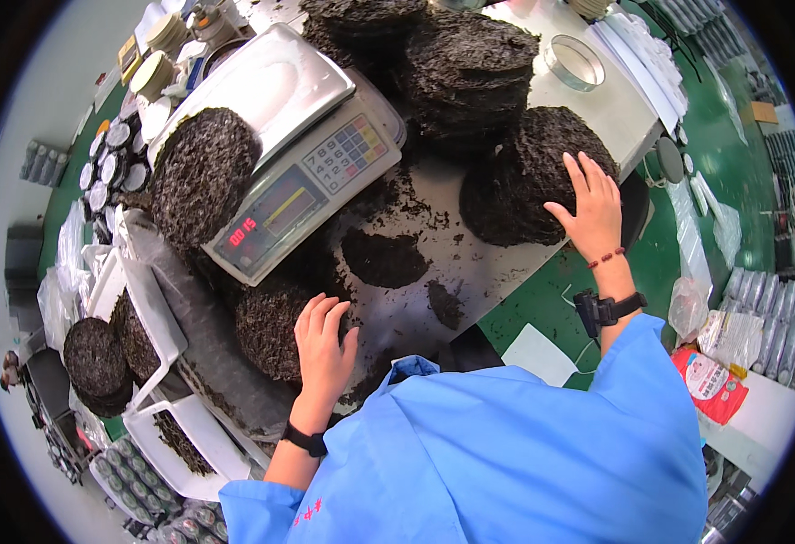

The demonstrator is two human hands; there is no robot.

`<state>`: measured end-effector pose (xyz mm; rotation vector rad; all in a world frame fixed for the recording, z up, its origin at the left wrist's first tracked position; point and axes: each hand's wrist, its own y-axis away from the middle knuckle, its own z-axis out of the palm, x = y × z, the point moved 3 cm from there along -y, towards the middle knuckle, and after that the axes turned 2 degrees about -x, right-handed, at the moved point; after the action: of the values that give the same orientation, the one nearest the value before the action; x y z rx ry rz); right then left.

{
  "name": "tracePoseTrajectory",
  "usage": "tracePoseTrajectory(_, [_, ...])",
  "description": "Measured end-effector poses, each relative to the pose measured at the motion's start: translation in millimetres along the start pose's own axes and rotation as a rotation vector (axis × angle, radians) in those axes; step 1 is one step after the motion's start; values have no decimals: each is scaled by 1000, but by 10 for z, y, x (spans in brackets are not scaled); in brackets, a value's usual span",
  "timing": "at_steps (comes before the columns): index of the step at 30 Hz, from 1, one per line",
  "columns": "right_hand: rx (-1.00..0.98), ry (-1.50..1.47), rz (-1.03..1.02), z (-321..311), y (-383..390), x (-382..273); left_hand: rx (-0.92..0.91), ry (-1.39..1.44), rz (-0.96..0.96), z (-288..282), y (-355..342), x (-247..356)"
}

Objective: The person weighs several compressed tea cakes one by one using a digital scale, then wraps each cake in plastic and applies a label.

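At the right, my right hand (588, 204) rests with fingers apart on a stack of dark, flaky round cakes (542, 136). My left hand (323, 344) is open at the edge of another dark round cake (266, 335), below a digital scale (334, 172). A single cake (203, 177) lies across the left part of the scale's steel pan (266, 82). Taller stacks of cakes (465, 77) stand behind the scale. Loose dark crumbs (384, 258) are scattered on the metal tabletop (497, 267) between my hands.
At the left are white trays (148, 417), more cakes (94, 363) and piled round tins (116, 136). A metal ring (574, 63) and white sheets (638, 68) lie at the back right. Packages (746, 317) sit at the right, beside the green floor (733, 172).
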<state>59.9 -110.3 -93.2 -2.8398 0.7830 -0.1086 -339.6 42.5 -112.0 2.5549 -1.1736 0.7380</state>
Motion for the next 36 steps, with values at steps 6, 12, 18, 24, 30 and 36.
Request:
tracePoseTrajectory(6, [207, -128, -222, -257, -79, -577, -54, 2, -6, 310, 167, -48])
tracePoseTrajectory(12, [-371, -429, -561, 1112, 559, -2175, -122, 72, 19, 437, 422, -16])
tracePoseTrajectory(18, [-344, -122, -663, 2247, 827, -2509, -141, 69, -173, 276, 847, -142])
tracePoseTrajectory(24, [-574, -283, -724, 811, -146, -2294, -16, 96, -317, 170, 1246, -389])
tracePoseTrajectory(30, [-745, -978, -727, -833, -800, -2782, 559, 365, -356, -544, 915, -333])
tracePoseTrajectory(36, [-1088, -852, -999, -709, -490, -3430, 135, 558, -222, -1157, 433, -232])
